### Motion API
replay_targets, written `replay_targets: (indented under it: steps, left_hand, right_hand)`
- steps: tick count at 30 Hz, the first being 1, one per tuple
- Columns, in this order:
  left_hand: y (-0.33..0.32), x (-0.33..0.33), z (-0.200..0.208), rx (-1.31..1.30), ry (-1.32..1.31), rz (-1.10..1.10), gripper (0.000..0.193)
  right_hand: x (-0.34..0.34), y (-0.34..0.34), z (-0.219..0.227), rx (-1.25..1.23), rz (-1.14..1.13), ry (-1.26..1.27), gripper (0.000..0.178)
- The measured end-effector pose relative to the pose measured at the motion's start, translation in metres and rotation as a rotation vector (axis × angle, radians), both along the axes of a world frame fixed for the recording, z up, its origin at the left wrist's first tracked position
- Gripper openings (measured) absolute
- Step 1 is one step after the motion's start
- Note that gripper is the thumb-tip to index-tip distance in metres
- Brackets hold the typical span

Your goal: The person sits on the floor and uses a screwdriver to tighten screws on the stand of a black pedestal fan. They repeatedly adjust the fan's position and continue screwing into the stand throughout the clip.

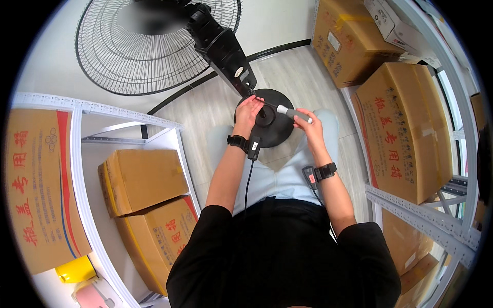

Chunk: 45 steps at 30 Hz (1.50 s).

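**Slip risk at the tool tip; left fingertips sit in the line of fire**

Your right hand pinches the rear of the grey-and-white handle of the screwdriver, thumb and fingers closed on it; its dark shaft runs leftward from those fingers to the left fingertips. Your left hand has its fingers bunched close together at the lower end of the black fan neck; can't tell whether they pinch the shaft tip, a small fastener or the neck itself.

Likely failures: tip engagement is hidden by your left fingers, so a misaligned tip could cam out and chew the head; push too hard and a slip goes straight into those fingertips; a rear-end grip leaves a long lever, so small right-hand wobble becomes big tip wander.

The neck leans up and away from your left fingers, with the wide wire guard beyond them to the upper left; top-heavy, so side load could swing or tip it; the round base sits beneath and between both hands; anything small dropped could bounce off it.

Also watch the left wrist cable, trailing behind those fingers toward your lap; a snag there could jerk your left hand mid-push.
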State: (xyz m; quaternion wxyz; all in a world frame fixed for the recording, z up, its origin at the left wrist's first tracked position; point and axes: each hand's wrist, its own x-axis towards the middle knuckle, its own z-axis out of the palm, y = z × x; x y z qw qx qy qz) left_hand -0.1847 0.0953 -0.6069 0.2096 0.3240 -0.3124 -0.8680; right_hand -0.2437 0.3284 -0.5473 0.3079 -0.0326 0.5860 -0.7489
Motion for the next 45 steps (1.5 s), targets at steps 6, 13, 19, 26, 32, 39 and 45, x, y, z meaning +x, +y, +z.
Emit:
replay_targets:
  steps: [6,13,19,26,32,39,45]
  left_hand:
    - [-0.026,0.022,-0.008,-0.017,-0.205,0.016,0.027]
    - [-0.045,0.024,-0.007,0.028,-0.289,-0.120,0.022]
    - [-0.054,0.021,-0.009,0.070,-0.267,-0.310,0.016]
    - [-0.049,0.020,-0.004,0.130,-0.162,-0.332,0.016]
    - [-0.049,0.020,-0.005,0.081,-0.187,-0.322,0.016]
    - [-0.040,0.017,-0.004,0.142,-0.167,-0.223,0.015]
    - [-0.033,0.014,-0.005,0.114,-0.175,-0.221,0.016]
  right_hand:
    - [0.001,-0.013,-0.003,-0.034,0.025,-0.069,0.032]
    - [0.006,-0.037,-0.035,-0.077,-0.021,-0.236,0.032]
    - [0.016,-0.044,-0.054,-0.124,-0.061,-0.315,0.034]
    - [0.021,-0.039,-0.061,-0.168,-0.049,-0.384,0.030]
    - [0.025,-0.040,-0.057,-0.175,-0.042,-0.416,0.031]
    - [0.030,-0.049,-0.056,-0.188,-0.057,-0.418,0.031]
    - [0.033,-0.064,-0.066,-0.190,0.070,-0.464,0.030]
